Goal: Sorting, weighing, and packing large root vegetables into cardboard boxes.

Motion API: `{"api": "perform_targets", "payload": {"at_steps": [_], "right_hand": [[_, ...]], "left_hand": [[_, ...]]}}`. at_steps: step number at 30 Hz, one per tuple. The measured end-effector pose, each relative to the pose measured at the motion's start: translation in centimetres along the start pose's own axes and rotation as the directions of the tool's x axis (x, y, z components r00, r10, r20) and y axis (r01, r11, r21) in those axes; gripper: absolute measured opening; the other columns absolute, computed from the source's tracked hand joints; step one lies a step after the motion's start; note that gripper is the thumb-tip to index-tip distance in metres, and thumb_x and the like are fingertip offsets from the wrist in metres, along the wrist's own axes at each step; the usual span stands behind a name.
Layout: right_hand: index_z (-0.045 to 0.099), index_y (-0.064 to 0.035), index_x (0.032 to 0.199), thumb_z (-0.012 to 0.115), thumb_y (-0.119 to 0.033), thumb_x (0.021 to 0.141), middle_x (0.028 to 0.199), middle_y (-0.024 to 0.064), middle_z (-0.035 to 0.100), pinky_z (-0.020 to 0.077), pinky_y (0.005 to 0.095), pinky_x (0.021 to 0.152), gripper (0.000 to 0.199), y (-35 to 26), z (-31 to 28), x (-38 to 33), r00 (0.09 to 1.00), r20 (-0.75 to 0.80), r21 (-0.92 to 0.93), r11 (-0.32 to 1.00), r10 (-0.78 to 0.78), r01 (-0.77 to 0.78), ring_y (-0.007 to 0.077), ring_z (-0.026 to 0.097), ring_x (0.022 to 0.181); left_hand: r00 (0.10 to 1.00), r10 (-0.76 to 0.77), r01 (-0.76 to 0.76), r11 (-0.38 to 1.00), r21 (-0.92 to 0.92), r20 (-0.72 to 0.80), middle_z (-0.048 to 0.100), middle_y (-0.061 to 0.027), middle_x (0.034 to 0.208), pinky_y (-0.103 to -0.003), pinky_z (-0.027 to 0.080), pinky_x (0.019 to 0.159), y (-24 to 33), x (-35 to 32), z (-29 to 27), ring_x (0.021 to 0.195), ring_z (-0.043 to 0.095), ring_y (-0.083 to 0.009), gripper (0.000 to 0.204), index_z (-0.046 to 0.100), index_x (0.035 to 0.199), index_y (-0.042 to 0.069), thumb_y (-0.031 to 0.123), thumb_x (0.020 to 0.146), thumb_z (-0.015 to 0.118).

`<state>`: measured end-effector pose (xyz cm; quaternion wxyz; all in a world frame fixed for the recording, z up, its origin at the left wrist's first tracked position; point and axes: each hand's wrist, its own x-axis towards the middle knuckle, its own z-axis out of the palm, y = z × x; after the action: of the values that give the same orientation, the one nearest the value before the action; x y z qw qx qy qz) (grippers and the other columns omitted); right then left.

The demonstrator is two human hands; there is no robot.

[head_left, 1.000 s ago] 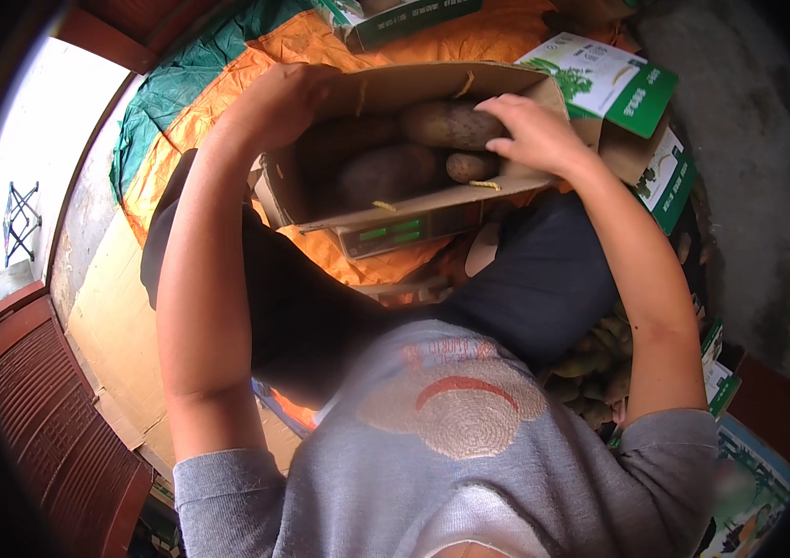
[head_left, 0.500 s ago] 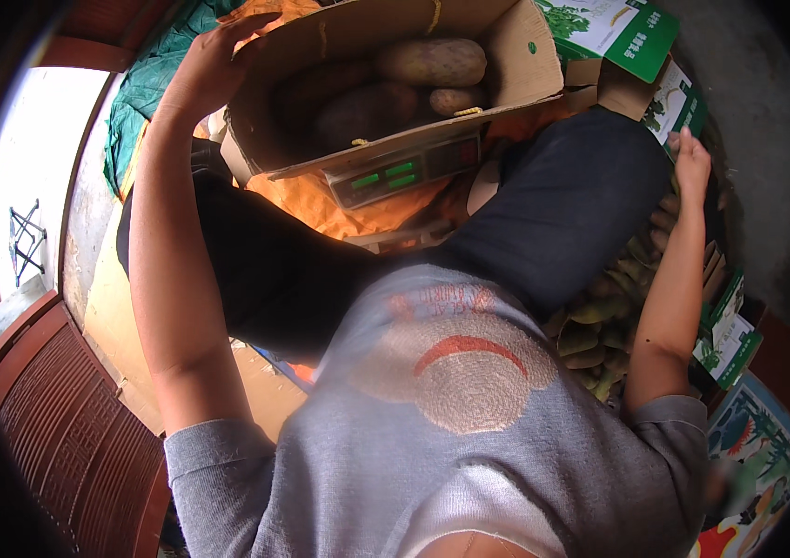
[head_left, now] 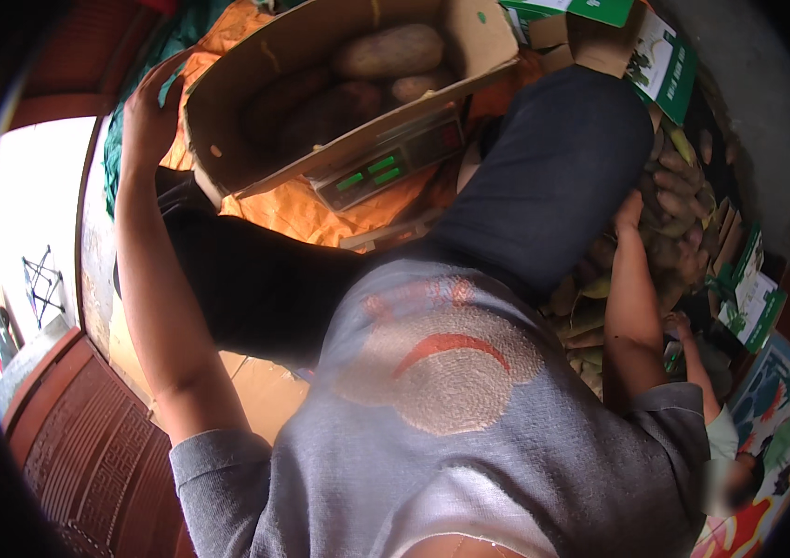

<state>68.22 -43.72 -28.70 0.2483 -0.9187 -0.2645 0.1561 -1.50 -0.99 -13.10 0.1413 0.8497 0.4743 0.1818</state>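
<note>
A brown cardboard box [head_left: 255, 181] rests on a digital scale [head_left: 339, 192] with a lit green display. Several large sweet potatoes [head_left: 390, 51] lie inside, the darker ones in shadow. My left hand [head_left: 147, 112] is raised beside the box's left end, thumb apart from the stretched fingers, with nothing visible in it. Out past my right knee, my right hand [head_left: 630, 212] reaches to the edge of a pile of sweet potatoes [head_left: 679, 186]. Its fingers are mostly hidden, so whether it holds one does not show.
Orange sheeting [head_left: 274, 219] lies beneath the scale. Green-and-white cartons [head_left: 660, 70] stand beyond my right knee, and another carton [head_left: 750, 302] is at the right. Another person's arm [head_left: 693, 358] reaches toward the pile at lower right. Carved wooden furniture [head_left: 102, 456] stands at left.
My right hand has come down from beside the green-and-white carton to the pile. My left hand has drawn back from over the box's edge. Another person's arm has come into view at right.
</note>
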Motion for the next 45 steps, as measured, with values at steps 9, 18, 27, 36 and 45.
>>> {"api": "perform_targets", "payload": {"at_steps": [9, 18, 27, 36, 45], "right_hand": [[0.074, -0.0105, 0.107, 0.069, -0.022, 0.087, 0.102, 0.0162, 0.075, 0.0568, 0.0346, 0.082, 0.023, 13.5, -4.5, -3.5, 0.935, -0.218, -0.158, 0.935, 0.279, -0.316, 0.0247, 0.075, 0.091], [0.058, 0.0004, 0.131, 0.057, 0.005, 0.097, 0.127, 0.0132, 0.066, 0.0552, 0.0301, 0.087, 0.034, -8.1, -7.0, 2.5, 0.946, -0.292, 0.535, 0.796, -0.139, 0.283, 0.0191, 0.068, 0.101], [0.062, -0.0012, 0.129, 0.071, -0.028, 0.091, 0.124, 0.0154, 0.067, 0.0478, 0.0362, 0.102, 0.047, -49.7, 1.4, -6.5, 0.261, 0.533, 0.328, 0.481, -0.805, 0.813, 0.0276, 0.063, 0.117], [0.041, -0.0053, 0.146, 0.087, -0.038, 0.073, 0.144, 0.0158, 0.053, 0.0461, 0.0447, 0.107, 0.091, -52.9, 21.8, -8.7, 0.245, 0.921, -0.281, -0.081, -0.304, 0.956, 0.0311, 0.050, 0.136], [0.041, -0.0061, 0.144, 0.088, -0.035, 0.069, 0.127, 0.0180, 0.064, 0.0522, 0.0461, 0.098, 0.092, -52.5, 21.0, -8.9, 0.225, 0.919, -0.251, -0.043, -0.323, 0.967, 0.0366, 0.061, 0.121]], "left_hand": [[0.995, -0.095, 0.094, 0.995, -0.043, -0.036, 0.060, -0.0062, 0.142, -0.041, 0.047, 0.108, -4.0, -2.6, -1.5, 0.134, 0.055, -0.0249, 0.035, 0.064, 0.136, 0.018, 0.009, 0.104, 0.053], [0.972, -0.115, 0.093, 0.989, -0.115, -0.204, 0.062, -0.0086, 0.139, -0.039, 0.049, 0.107, -2.3, -1.6, -5.3, 0.131, 0.058, -0.0246, 0.034, 0.066, 0.134, 0.019, 0.009, 0.102, 0.058], [0.991, -0.009, 0.003, 0.999, -0.045, -0.131, 0.070, -0.0149, 0.120, -0.039, 0.053, 0.095, 2.5, 1.8, -4.0, 0.110, 0.067, -0.0356, 0.031, 0.069, 0.126, 0.013, 0.011, 0.096, 0.062], [0.986, 0.002, -0.006, 1.000, -0.024, -0.168, 0.071, -0.0136, 0.120, -0.040, 0.054, 0.096, 2.0, 1.9, -4.6, 0.110, 0.068, -0.0346, 0.029, 0.069, 0.128, 0.014, 0.014, 0.099, 0.062], [0.982, 0.049, -0.065, 0.994, -0.084, -0.185, 0.071, -0.0146, 0.118, -0.041, 0.055, 0.092, 2.7, 2.3, -5.0, 0.106, 0.068, -0.0349, 0.029, 0.069, 0.127, 0.013, 0.013, 0.099, 0.061]]}}
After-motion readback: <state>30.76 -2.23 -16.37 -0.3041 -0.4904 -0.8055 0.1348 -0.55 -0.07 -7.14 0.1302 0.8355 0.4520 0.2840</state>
